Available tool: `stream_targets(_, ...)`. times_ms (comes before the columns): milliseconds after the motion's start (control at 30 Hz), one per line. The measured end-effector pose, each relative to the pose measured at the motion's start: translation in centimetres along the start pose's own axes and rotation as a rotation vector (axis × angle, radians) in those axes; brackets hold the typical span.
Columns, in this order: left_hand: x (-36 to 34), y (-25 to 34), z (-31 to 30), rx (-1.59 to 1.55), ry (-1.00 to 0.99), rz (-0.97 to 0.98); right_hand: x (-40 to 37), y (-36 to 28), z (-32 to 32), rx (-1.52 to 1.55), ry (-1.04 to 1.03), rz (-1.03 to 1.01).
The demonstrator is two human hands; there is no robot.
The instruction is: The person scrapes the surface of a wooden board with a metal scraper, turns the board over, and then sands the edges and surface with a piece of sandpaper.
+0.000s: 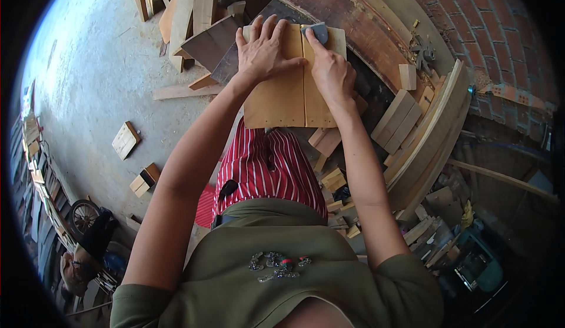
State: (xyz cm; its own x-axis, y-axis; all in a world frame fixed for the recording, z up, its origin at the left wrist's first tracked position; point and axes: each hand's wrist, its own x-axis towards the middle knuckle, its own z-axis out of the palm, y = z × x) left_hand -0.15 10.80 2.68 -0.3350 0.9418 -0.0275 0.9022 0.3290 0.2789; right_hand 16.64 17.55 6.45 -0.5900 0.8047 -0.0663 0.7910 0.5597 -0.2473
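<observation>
A light-brown wooden panel [273, 104] lies in front of my lap, with a dark seam running down it and small nail marks along its near edge. My left hand [263, 51] rests flat on the panel's left part, fingers spread and thumb reaching toward the seam. At the far right corner, my right hand [331, 69] presses a folded grey piece of sandpaper [318, 32] against the panel. Its index finger is stretched along the sandpaper, and the other fingers are curled under and partly hidden.
A dark worn plank [347, 25] lies beyond the panel. Stacked wood blocks [397, 121] and long curved boards [432, 133] stand on the right, before a brick wall [494, 27]. Upright boards [203, 1] lean at the far left. Two offcuts, including one pale block [125, 139], lie on the concrete floor.
</observation>
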Motion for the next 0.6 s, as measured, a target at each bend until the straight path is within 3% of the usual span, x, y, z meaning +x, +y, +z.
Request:
stream_targets(167, 0.0, 0.0, 0.7, -0.079, 0.073, 0.006, -2.4, 0.8, 0.2, 0.032, -0.069, -0.001)
stream_targets(400, 0.2, 0.0, 0.6, -0.062, 0.098, 0.021, 0.5, -0.2, -0.8, 0.026, -0.048, 0.024)
stream_targets(533, 0.0, 0.1, 0.2, -0.037, 0.001, -0.022, -1.9, 0.3, -0.2, 0.049, -0.075, 0.003)
stream_targets(600, -0.1, 0.0, 0.6, -0.073, 0.086, 0.014, -0.9, 0.5, 0.1, 0.053, -0.040, 0.006)
